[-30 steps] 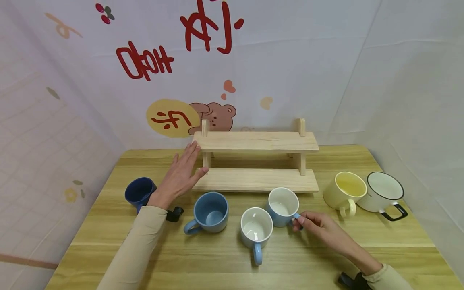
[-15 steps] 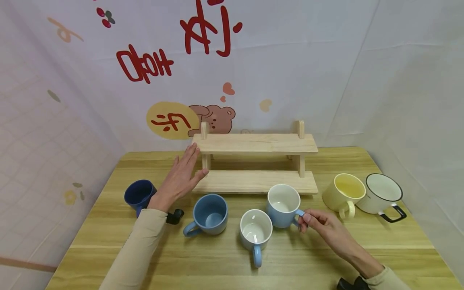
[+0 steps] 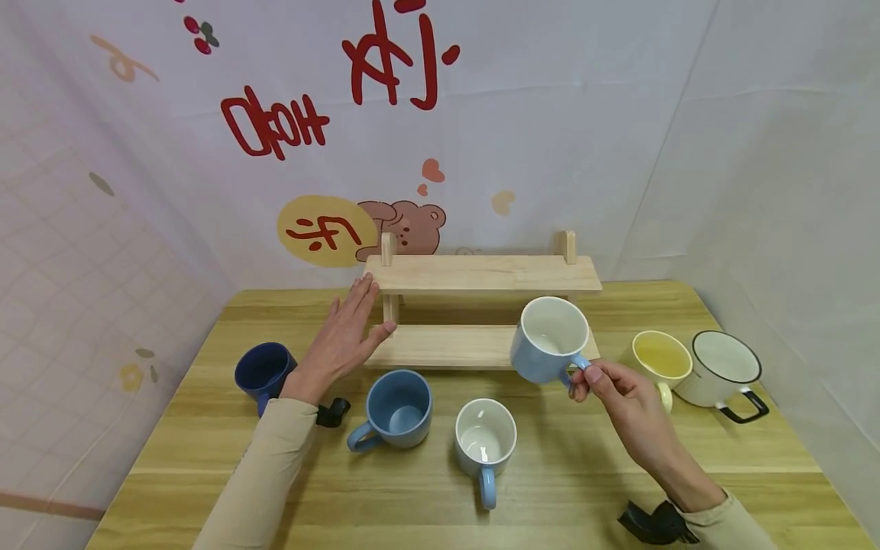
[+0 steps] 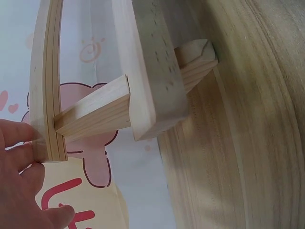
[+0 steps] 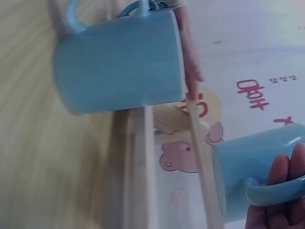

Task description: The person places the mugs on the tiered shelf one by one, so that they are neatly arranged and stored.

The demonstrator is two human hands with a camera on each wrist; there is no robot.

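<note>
My right hand (image 3: pixel 639 420) pinches the handle of a light blue mug with a white inside (image 3: pixel 546 344), raised in front of the right end of the lower shelf. In the right wrist view, fingers (image 5: pixel 281 191) go through that mug's handle. My left hand (image 3: pixel 337 344) has its fingers extended, their tips touching the left end of the upper board of a two-tier wooden rack (image 3: pixel 481 273). The left wrist view shows those fingertips against the board's end (image 4: pixel 45 143). A second light blue mug (image 3: pixel 485 435) stands on the table, handle toward me.
A medium blue mug (image 3: pixel 399 409) stands left of the second light blue mug. Behind my left forearm is a dark blue mug (image 3: pixel 264 374). At the right stand a yellow mug (image 3: pixel 660 357) and a white mug with a black rim (image 3: pixel 722 367).
My right hand has lifted the light blue mug off the table, moving it up and slightly toward the rack. My left hand has stayed at the rack's left end.
</note>
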